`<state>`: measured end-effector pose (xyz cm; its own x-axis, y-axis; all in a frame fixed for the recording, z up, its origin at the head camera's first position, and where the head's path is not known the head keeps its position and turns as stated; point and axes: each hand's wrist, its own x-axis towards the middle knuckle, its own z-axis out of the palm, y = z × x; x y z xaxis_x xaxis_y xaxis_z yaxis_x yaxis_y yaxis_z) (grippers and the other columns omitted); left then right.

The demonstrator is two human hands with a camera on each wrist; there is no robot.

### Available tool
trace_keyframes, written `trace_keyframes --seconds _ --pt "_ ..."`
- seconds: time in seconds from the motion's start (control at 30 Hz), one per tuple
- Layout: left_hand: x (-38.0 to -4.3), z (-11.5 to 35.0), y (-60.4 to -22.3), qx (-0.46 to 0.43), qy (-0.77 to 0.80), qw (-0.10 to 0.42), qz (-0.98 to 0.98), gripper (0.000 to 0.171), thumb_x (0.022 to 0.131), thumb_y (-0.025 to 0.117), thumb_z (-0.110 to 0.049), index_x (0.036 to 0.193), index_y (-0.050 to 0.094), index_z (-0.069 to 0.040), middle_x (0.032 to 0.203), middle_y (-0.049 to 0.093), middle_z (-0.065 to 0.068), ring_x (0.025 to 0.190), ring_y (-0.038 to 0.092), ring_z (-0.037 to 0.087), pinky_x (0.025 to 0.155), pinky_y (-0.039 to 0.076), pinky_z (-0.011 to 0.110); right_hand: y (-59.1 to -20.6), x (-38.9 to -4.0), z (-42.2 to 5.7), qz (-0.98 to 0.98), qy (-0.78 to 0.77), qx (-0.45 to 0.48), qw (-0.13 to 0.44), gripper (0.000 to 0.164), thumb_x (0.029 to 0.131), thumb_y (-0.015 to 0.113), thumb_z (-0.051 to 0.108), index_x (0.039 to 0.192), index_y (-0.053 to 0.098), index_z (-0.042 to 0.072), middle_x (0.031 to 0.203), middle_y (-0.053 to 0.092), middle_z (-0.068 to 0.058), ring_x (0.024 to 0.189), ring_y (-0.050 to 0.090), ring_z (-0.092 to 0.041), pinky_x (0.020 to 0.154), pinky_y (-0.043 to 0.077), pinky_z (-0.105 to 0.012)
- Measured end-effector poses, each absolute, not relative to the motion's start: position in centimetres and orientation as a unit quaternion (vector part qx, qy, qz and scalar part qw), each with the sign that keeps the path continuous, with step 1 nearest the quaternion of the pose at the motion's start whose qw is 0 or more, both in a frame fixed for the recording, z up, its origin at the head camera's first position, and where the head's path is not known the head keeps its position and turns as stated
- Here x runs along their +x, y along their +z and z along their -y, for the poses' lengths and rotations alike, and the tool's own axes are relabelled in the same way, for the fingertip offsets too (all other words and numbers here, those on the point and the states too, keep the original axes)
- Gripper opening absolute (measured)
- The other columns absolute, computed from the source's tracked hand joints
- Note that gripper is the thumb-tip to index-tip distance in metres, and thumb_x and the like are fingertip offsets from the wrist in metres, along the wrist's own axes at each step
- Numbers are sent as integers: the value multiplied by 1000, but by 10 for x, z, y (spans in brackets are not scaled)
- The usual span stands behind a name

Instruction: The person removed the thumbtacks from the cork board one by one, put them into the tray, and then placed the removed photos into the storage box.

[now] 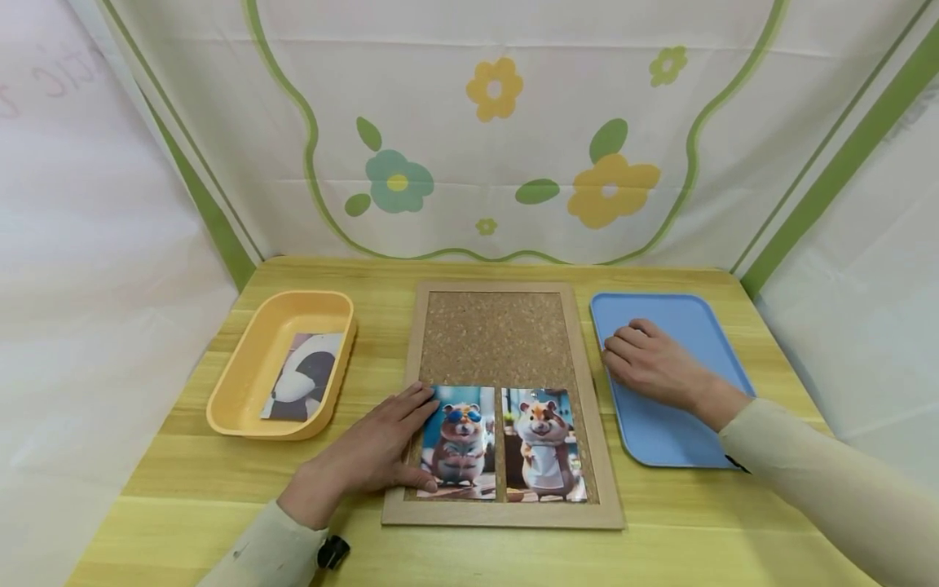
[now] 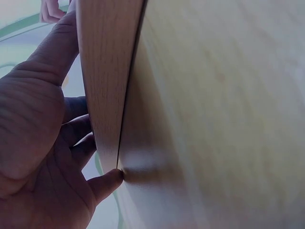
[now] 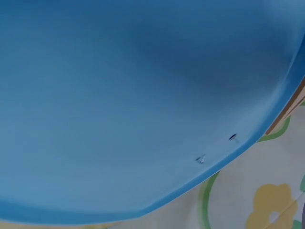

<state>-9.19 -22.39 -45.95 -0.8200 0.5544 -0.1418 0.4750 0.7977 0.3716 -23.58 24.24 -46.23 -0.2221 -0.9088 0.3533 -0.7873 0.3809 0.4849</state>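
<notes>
A cork board in a wooden frame lies in the middle of the table. Two glossy hamster pictures are side by side on its lower half: one hamster wears sunglasses, the other a white apron. My left hand rests across the board's left edge, thumb on the sunglasses picture's lower corner. Over the left side of a blue tray, my right hand has bent fingers; their tips are hidden. Two small shiny pins, one dark and one silvery, lie in the tray in the right wrist view.
At the left stands a yellow plastic bin with a black, white and grey picture inside. Behind the wooden table hangs a white cloth with printed flowers. White cloth also borders the left and right sides.
</notes>
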Motion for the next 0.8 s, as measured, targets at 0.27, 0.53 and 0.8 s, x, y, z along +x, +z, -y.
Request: trace_keyframes --seconds 0.27,0.53,0.8 --pt "-92 224 -460 276 168 115 -939 114 82 74 -74 165 34 -7 174 26 13 164 16 34 129 26 58 -471 -239 -271 785 -97 536 295 39 113 28 18 95 59 1 94 63 -15 88 57 -35 84 49 -53" --pt "-92 224 -460 277 175 117 -937 113 83 74 -74 165 35 -7 174 27 13 163 17 35 128 26 58 -474 -242 -295 797 -88 522 290 42 113 27 18 96 59 -2 94 62 -17 88 57 -38 82 48 -53" --pt "-92 224 -460 276 170 117 -939 114 82 75 -73 165 34 -7 174 26 12 164 16 34 129 26 57 -476 -244 -308 812 -99 504 276 45 115 21 19 91 54 0 91 59 -16 89 55 -38 83 48 -53"
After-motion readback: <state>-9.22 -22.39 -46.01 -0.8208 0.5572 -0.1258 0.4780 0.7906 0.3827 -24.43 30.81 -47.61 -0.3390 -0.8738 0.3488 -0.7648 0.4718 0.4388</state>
